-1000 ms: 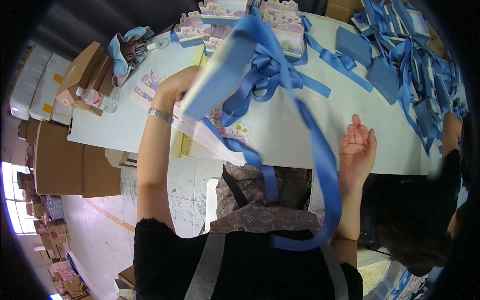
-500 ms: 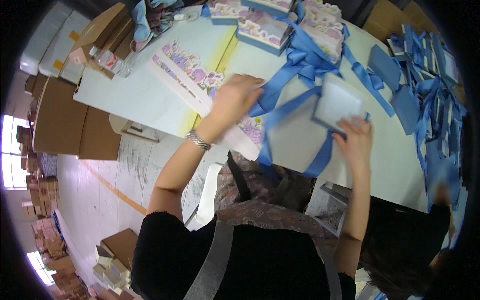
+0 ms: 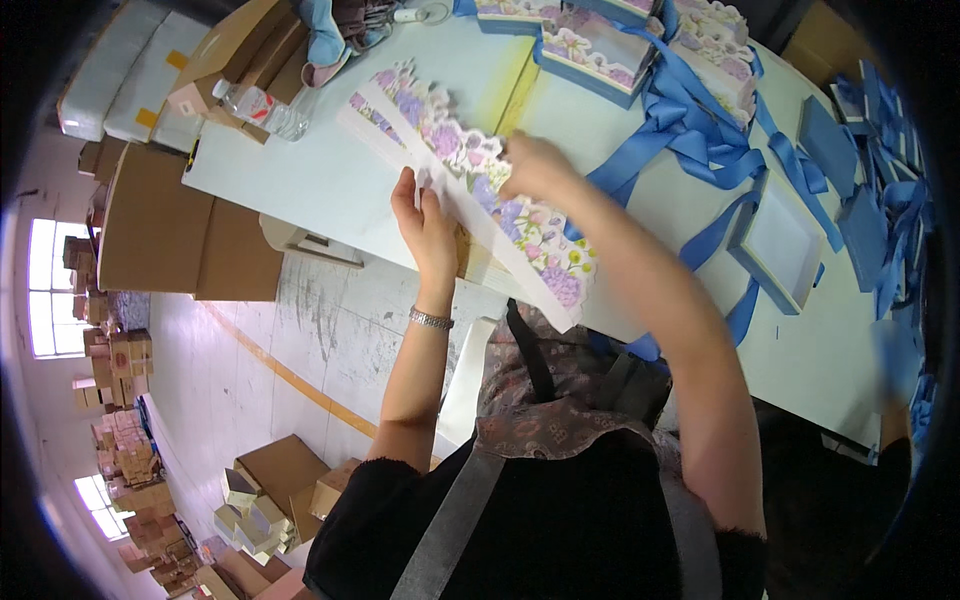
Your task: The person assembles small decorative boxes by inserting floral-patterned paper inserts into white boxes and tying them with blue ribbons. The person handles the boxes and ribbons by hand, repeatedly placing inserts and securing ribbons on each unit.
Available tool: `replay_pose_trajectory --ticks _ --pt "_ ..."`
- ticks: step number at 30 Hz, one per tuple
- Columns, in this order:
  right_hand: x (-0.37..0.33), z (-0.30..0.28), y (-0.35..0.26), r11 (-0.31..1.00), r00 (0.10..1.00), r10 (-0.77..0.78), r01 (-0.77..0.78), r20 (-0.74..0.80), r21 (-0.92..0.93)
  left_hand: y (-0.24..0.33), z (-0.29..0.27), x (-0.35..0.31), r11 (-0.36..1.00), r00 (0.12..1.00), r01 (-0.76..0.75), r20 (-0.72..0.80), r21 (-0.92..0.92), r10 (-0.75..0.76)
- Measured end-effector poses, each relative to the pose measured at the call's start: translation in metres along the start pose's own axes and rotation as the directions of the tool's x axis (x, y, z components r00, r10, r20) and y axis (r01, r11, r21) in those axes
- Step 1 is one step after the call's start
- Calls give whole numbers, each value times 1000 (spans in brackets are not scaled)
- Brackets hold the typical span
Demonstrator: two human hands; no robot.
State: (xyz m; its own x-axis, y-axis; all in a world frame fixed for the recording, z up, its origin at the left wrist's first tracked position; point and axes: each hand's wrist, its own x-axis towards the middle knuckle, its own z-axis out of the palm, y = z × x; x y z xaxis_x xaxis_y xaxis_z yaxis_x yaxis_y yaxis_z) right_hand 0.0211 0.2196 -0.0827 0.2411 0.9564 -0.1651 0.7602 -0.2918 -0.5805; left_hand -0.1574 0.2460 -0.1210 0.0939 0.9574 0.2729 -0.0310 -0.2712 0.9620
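A long white card strip printed with purple flowers [image 3: 485,190], one edge scalloped, lies slantwise over the near left of the table. At its plain lower edge is my left hand [image 3: 430,232], thumb and fingers closed on the card. My right hand [image 3: 540,168] reaches across to the scalloped edge; it is blurred and its fingertips are partly hidden, so its grip is unclear. To the right, a shallow blue box with a white inside [image 3: 782,243] rests on the table, tilted, with a blue ribbon [image 3: 715,235] beside it.
Flower-trimmed blue boxes [image 3: 598,55] and a heap of blue ribbon [image 3: 700,125] occupy the far side. More blue boxes [image 3: 860,240] crowd the right edge. A plastic bottle [image 3: 262,110] lies by cardboard boxes [image 3: 240,60] at the far left. Another person's arm [image 3: 893,425] shows at right.
My right hand has let go of the blue box and swung left to the flowered strip. My left hand has drawn back from the ribbon to the strip's lower edge. The view has shifted.
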Motion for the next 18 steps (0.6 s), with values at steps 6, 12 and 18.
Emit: replay_pose_trajectory --ticks 6,12,18 --pt "-35 -41 8 909 968 -252 235 4 346 24 -6 15 929 952 305 92 -210 -292" --pt "-124 -87 24 940 732 -332 308 595 146 84 -5 39 731 947 311 265 -607 -182" --pt "-169 -106 7 540 951 -135 306 -278 784 136 65 -70 891 943 253 302 -378 -139"
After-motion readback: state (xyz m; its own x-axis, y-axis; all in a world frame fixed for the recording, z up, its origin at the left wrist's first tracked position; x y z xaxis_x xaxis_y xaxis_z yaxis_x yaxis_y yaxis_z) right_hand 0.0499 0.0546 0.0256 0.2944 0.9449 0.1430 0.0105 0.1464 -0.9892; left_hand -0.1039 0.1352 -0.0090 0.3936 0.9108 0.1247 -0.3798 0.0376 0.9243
